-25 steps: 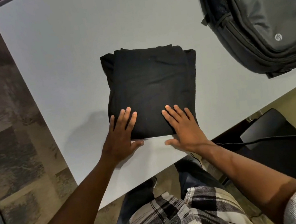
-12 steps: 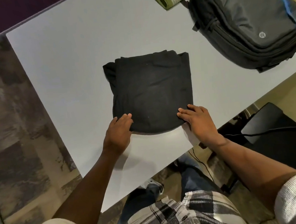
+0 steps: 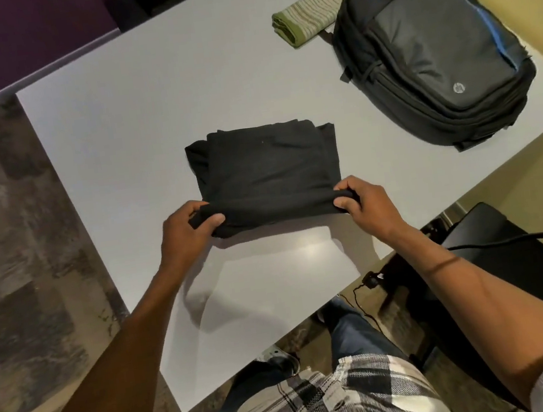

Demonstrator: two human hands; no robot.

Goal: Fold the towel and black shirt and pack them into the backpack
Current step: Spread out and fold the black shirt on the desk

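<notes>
A folded black shirt [image 3: 267, 168] lies in the middle of the white table [image 3: 122, 128]. My left hand [image 3: 189, 232] grips its near left corner and my right hand [image 3: 365, 205] grips its near right corner, and the near edge is lifted off the table. A folded green striped towel [image 3: 306, 11] lies at the far side, touching the top of the black and grey backpack [image 3: 429, 50]. The backpack lies flat at the far right with its zippers shut.
A black chair [image 3: 512, 264] with a cable across it stands to the right of the table's near edge. Patterned carpet [image 3: 8, 240] runs along the left. My legs and plaid shirt show below the near table edge.
Both hands went from lying flat on the shirt's near part to gripping its near corners, and the near edge has risen. The camera view has pulled back and shifted.
</notes>
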